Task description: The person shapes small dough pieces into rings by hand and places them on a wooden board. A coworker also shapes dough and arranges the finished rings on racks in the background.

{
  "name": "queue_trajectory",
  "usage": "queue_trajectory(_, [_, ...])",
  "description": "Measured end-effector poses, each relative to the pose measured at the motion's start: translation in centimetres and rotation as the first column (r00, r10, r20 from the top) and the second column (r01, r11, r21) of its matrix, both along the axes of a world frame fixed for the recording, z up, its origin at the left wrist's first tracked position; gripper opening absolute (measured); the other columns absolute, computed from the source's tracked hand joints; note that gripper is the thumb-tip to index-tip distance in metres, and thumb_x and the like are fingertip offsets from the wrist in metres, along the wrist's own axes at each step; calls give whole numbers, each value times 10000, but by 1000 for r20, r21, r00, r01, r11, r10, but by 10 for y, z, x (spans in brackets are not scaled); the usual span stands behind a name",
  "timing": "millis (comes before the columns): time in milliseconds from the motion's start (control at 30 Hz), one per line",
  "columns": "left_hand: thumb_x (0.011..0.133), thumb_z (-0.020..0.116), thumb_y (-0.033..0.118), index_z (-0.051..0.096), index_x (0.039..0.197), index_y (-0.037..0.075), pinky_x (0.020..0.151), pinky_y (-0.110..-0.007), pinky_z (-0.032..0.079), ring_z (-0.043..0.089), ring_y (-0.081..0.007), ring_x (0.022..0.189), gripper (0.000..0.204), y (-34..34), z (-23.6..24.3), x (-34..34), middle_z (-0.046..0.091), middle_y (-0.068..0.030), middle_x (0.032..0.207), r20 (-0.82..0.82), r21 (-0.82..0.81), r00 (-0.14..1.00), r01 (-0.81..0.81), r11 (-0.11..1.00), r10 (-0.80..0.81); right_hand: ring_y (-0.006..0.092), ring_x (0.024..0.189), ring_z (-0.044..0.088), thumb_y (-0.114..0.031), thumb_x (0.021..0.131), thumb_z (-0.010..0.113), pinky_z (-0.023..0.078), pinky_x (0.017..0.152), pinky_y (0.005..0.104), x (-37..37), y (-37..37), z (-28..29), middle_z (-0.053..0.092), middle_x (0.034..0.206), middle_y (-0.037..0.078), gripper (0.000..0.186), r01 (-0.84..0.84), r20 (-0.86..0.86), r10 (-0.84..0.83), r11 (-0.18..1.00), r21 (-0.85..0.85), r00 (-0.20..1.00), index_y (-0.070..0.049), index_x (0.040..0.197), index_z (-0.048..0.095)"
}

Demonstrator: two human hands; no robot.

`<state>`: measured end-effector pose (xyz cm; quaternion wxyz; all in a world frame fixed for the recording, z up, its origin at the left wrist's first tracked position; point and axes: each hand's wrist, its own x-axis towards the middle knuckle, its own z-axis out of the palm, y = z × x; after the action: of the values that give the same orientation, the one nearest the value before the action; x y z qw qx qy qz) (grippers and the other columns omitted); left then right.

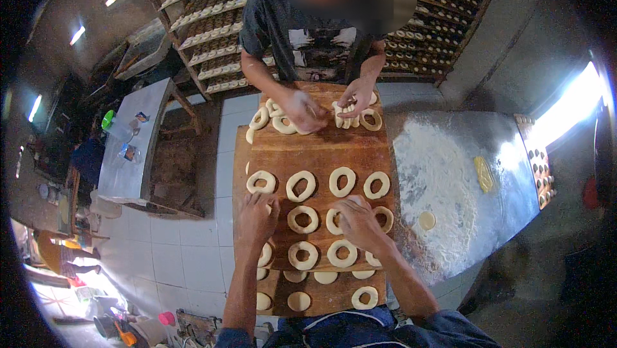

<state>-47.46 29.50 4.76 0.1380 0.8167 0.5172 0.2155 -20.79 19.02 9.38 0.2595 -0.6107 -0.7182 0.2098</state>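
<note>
Rows of pale dough rings (301,232) lie on a wooden board (321,155), with flat dough rounds and another ring on a lower board (321,303). My left hand (258,216) has its fingers curled at the board's left side, over a dough piece mostly hidden by them. My right hand (357,219) has bent fingers pressed onto a ring in the middle row, right of centre, covering part of it.
A co-worker (308,52) across the board handles dough rings. Behind are racks (205,14) of dough pieces. A floury metal table (463,206) with a yellow packet (483,174) stands right; a pale table (128,161) stands left on tiles (180,245).
</note>
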Motion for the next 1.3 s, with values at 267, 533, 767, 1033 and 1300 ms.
queue_trajectory(267, [822,732,216,668,1054,84,871,-473,434,575,-324,1031,275,82,-32,52,628,-120,1040,-152,13,967,207,978,-203,343,1252,461,-62,890,551,373,1038,501,-46,65,-47,575,1263,140,308,-257,391,211,964,69,896,-4,1189,598])
queue_trajectory(533, [823,717,184,665,1049,105,850,-479,441,575,-307,1023,245,44,-2,56,639,-87,1027,13,74,971,237,969,-239,289,1193,492,-70,830,600,393,985,477,-30,32,-21,590,1219,72,366,-44,297,-22,976,213,955,-51,1196,603])
queue_trajectory(767, [838,640,134,597,1212,116,964,-469,418,520,-264,1170,376,13,-8,125,591,-31,1229,-110,81,870,491,868,-481,308,1199,474,-77,827,610,388,997,471,32,19,-41,580,1256,96,351,37,383,-104,983,178,918,-34,1175,616])
queue_trajectory(1033, [777,686,101,602,1149,75,930,-454,404,523,-243,1110,382,7,2,129,588,-40,1131,-252,128,843,516,847,-475,341,1289,440,-38,841,590,373,1070,498,48,24,-43,562,1323,129,385,-90,436,82,996,-1,896,-15,1225,603])
queue_trajectory(1300, [826,623,106,586,1252,107,974,-477,406,544,-271,1139,428,-30,-2,192,566,-53,1280,-81,35,856,515,856,-511,314,1241,468,-98,845,584,406,1014,484,116,-8,-35,580,1294,82,387,44,363,-78,994,101,928,-57,1229,611])
